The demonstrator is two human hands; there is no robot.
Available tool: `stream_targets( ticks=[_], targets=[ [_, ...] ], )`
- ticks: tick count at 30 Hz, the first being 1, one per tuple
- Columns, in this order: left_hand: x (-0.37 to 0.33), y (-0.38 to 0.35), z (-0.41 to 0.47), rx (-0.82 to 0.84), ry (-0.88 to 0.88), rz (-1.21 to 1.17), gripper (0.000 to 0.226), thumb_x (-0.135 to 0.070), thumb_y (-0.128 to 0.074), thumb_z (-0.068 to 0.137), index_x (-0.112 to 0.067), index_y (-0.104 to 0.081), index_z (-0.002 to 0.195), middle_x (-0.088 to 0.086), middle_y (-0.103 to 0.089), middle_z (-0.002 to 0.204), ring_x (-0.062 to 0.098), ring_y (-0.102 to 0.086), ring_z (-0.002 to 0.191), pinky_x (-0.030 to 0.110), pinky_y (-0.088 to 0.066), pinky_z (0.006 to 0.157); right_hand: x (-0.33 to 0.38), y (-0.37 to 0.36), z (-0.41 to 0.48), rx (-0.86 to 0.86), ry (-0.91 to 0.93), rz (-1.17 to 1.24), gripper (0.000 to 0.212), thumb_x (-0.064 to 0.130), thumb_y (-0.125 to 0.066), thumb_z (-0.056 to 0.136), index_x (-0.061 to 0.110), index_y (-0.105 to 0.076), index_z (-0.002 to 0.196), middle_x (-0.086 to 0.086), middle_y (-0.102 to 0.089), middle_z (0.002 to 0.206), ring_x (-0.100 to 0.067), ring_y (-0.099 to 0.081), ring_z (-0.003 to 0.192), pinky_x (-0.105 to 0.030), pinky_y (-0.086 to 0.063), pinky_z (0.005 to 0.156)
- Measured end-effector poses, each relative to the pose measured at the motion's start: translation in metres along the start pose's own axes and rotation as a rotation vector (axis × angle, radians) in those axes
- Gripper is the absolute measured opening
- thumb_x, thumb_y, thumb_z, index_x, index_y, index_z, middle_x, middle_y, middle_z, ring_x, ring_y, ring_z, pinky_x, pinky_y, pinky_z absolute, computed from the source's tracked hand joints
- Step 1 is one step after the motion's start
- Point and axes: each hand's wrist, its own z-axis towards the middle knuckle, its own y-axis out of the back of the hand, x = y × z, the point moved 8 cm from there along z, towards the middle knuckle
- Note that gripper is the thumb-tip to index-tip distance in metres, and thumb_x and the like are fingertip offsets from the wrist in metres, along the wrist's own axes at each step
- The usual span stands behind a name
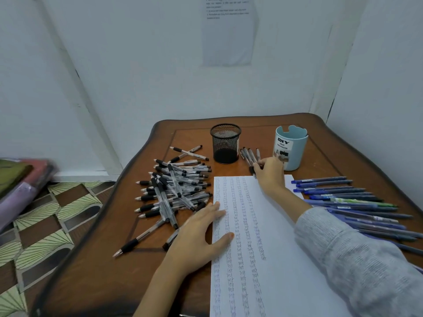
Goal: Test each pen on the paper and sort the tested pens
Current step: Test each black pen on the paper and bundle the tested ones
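A white paper sheet [270, 248] covered with columns of pen marks lies on the wooden table [96, 282]. My left hand [201, 236] rests flat on the sheet's left edge, fingers straight. To its left lies a heap of clear pens with black grips [174, 191]. My right hand [270, 172] reaches past the top of the sheet, its fingers curled on the black end of a pen in a small group of clear pens [249, 156] between the two cups. A row of blue pens [348, 202] lies at the right of the sheet.
A black mesh cup [225, 143] and a light blue desk organizer cup [290, 147] stand at the back of the table. White walls close in behind and to the right. On the patterned floor at left lies a stack of folded cloth [20, 186].
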Motion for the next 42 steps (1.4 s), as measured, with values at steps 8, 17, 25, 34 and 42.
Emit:
stream_targets(
  ticks=[8,17,25,34,42],
  targets=[
    [-0.002,0.001,-0.001,-0.010,-0.013,0.004,0.060,-0.058,-0.057,0.087,-0.038,-0.040,0.141,-0.026,-0.023,0.152,-0.014,-0.014,0.134,0.020,-0.015,0.113,0.048,0.002,-0.019,0.043,0.265,0.080,0.015,0.014,-0.063,0.090,0.013,-0.073,0.101,-0.007,-0.069,0.106,-0.022,-0.060,0.104,-0.039,-0.049,0.093],
    [-0.004,0.003,0.000,-0.020,-0.024,0.009,0.059,-0.057,-0.057,0.087,-0.038,-0.041,0.141,-0.025,-0.024,0.152,-0.013,-0.015,0.135,0.019,-0.015,0.112,0.090,-0.056,-0.039,0.469,0.211,0.204,0.035,0.026,-0.055,0.097,0.000,-0.071,0.081,-0.017,-0.068,0.085,-0.030,-0.065,0.090,-0.030,-0.044,0.081],
    [-0.003,0.002,-0.001,-0.027,-0.032,-0.002,0.059,-0.057,-0.057,0.087,-0.037,-0.042,0.141,-0.025,-0.025,0.152,-0.010,-0.016,0.138,0.022,-0.017,0.114,0.092,-0.067,-0.037,0.435,0.132,0.177,0.021,0.021,-0.062,0.092,0.005,-0.075,0.087,-0.008,-0.072,0.099,-0.021,-0.063,0.098,-0.041,-0.050,0.093],
    [-0.002,0.002,0.000,-0.024,-0.031,-0.008,0.059,-0.055,-0.058,0.087,-0.036,-0.042,0.141,-0.023,-0.026,0.152,-0.013,-0.016,0.134,0.019,-0.015,0.111,0.088,-0.009,-0.037,0.142,0.124,0.484,0.011,0.017,-0.063,0.090,0.010,-0.071,0.091,0.003,-0.065,0.082,0.000,-0.052,0.070,-0.017,-0.039,0.064],
    [-0.001,0.002,0.000,-0.005,-0.009,-0.002,0.060,-0.057,-0.057,0.087,-0.037,-0.041,0.141,-0.022,-0.026,0.152,-0.011,-0.016,0.133,0.026,-0.017,0.113,0.068,0.054,-0.040,-0.126,0.079,0.581,0.015,0.020,-0.054,0.096,0.006,-0.053,0.102,0.001,-0.057,0.091,-0.003,-0.053,0.074,-0.004,-0.041,0.056]
  ],
)
